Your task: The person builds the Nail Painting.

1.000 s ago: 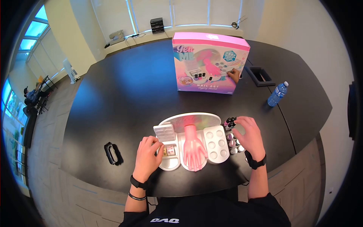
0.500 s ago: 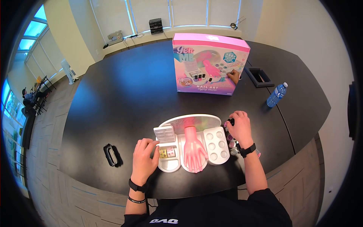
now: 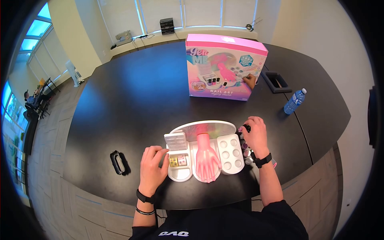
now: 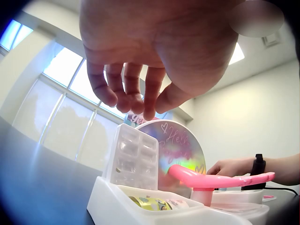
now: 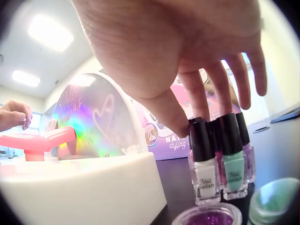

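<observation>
My right hand point(image 3: 256, 135) is at a cluster of small nail polish bottles with black caps, right of the white nail art station point(image 3: 229, 154). In the right wrist view, the thumb and index finger pinch at the cap of the white nail polish bottle point(image 5: 205, 180); a mint nail polish bottle point(image 5: 234, 176) stands beside it. The left hand point(image 3: 154, 165) hovers by the station's left side with relaxed fingers, holding nothing. Below it lie a yellow patterned roll point(image 3: 173, 161) and a pink one point(image 3: 182, 160). A pink model hand point(image 3: 206, 160) occupies the station's middle.
Glitter pots point(image 5: 206, 216) sit close below the bottles. Behind the station stands a pink nail art box point(image 3: 224, 68); a water bottle point(image 3: 295, 102) is at the right. A black strap-like item point(image 3: 118, 163) lies left. A clear lidded case point(image 3: 175, 141) stands upright on the station.
My right hand moved from above the bottles down onto their caps, its fingers closing in. The left hand drew slightly back from the rolls, uncovering them.
</observation>
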Motion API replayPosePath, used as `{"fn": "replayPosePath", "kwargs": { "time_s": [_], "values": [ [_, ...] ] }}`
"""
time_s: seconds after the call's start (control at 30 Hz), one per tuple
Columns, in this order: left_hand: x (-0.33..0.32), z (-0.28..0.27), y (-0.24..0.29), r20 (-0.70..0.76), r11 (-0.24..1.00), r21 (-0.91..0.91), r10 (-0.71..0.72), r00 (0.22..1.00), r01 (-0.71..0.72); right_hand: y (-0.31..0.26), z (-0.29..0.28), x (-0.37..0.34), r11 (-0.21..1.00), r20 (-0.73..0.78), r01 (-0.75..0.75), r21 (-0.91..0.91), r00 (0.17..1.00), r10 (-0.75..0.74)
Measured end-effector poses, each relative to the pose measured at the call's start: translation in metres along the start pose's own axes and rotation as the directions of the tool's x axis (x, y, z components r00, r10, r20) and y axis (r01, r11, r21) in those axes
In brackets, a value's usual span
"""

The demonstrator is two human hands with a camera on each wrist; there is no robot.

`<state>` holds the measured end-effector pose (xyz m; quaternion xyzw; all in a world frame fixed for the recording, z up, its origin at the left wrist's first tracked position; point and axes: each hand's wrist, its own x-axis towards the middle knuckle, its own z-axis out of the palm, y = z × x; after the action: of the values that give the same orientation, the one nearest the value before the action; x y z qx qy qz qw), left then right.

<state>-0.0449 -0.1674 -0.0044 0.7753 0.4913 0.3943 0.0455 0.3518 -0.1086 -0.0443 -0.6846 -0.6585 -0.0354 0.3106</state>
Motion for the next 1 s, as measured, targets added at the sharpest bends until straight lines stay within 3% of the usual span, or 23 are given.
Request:
{"fn": "replayPosePath", "kwargs": {
  "time_s": [0.43, 0.73, 1.0],
  "values": [
    [0.005, -0.001, 0.023, -0.033, 0.997, -0.028, 0.075, 0.997, -0.076, -0.058, -0.062, -0.013, 0.986, -0.134, 0.134, 0.102, 0.984, -0.119],
    [0.011, 0.015, 0.055, 0.035, 0.947, -0.265, 0.198, 0.98, -0.182, -0.111, -0.076, -0.039, 0.927, -0.106, 0.283, 0.246, 0.959, -0.264],
    [0.016, 0.018, 0.063, 0.096, 0.929, -0.321, 0.225, 0.97, -0.184, -0.143, -0.072, -0.048, 0.828, -0.045, 0.372, 0.42, 0.919, -0.39]
  ]
}}
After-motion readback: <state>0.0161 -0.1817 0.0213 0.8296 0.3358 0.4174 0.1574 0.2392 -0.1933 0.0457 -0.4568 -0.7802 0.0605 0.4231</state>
